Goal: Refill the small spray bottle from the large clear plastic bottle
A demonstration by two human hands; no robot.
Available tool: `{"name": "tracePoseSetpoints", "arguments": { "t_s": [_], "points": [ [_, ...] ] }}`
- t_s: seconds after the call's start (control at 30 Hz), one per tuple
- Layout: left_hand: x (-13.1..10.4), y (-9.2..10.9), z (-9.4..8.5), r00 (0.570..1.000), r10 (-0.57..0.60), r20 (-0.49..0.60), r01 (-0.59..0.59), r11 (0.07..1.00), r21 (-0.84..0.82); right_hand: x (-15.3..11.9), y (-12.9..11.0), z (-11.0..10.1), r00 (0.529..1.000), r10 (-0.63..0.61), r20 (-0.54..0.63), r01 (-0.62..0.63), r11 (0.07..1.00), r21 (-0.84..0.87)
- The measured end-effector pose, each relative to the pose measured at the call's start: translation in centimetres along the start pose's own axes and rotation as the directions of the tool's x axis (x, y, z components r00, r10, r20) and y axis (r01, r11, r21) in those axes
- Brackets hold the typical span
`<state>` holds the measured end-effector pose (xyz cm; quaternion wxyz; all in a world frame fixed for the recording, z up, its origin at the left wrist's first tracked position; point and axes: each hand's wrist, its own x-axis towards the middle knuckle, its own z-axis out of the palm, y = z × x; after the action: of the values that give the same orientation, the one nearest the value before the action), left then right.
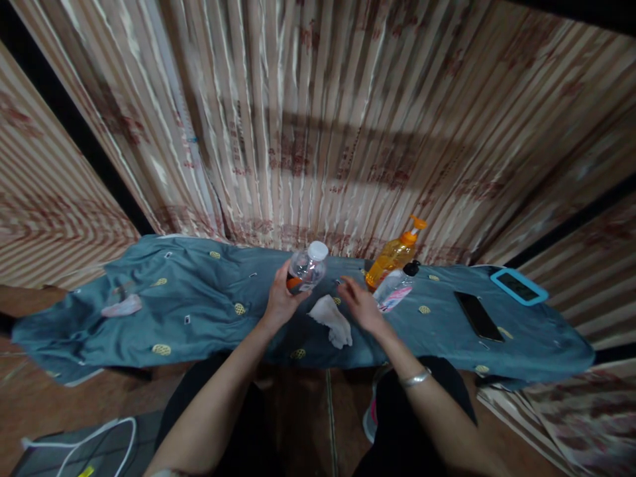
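My left hand (pixel 284 297) is wrapped round a clear plastic bottle (pixel 309 264) with a white cap and a dark and orange label, tilted a little to the right. My right hand (pixel 358 302) hangs over the table with its fingers apart and nothing in them. Below and between the hands lies a crumpled white cloth (pixel 332 320). Just right of my right hand stands a clear bottle (pixel 395 289) with a black cap and pink marks. Behind that one is an orange pump bottle (pixel 390 260) holding amber liquid.
A blue-green cloth with yellow pineapples covers the narrow table (pixel 209 328). On its right lie a black phone (pixel 477 317) and a blue-framed tablet-like device (pixel 519 287). A pale pinkish item (pixel 122 305) rests at the left. Pleated curtains (pixel 308 132) hang close behind.
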<state>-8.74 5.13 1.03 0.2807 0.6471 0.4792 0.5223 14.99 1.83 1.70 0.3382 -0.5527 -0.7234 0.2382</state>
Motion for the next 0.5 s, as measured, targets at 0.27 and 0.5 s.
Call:
{"name": "tracePoseSetpoints", "arguments": {
  "t_s": [0.27, 0.5],
  "points": [
    [-0.1, 0.3, 0.7, 0.985, -0.174, 0.014, 0.172, 0.956, -0.238, -3.8, 3.0, 5.8, 0.996, -0.009, -0.092, 0.022, 0.990, 0.140],
    [-0.6, 0.3, 1.5, 0.977, -0.213, 0.019, 0.210, 0.943, -0.257, 4.5, -1.8, 0.9, 0.956, -0.004, -0.294, 0.104, 0.940, 0.325]
  ]
}}
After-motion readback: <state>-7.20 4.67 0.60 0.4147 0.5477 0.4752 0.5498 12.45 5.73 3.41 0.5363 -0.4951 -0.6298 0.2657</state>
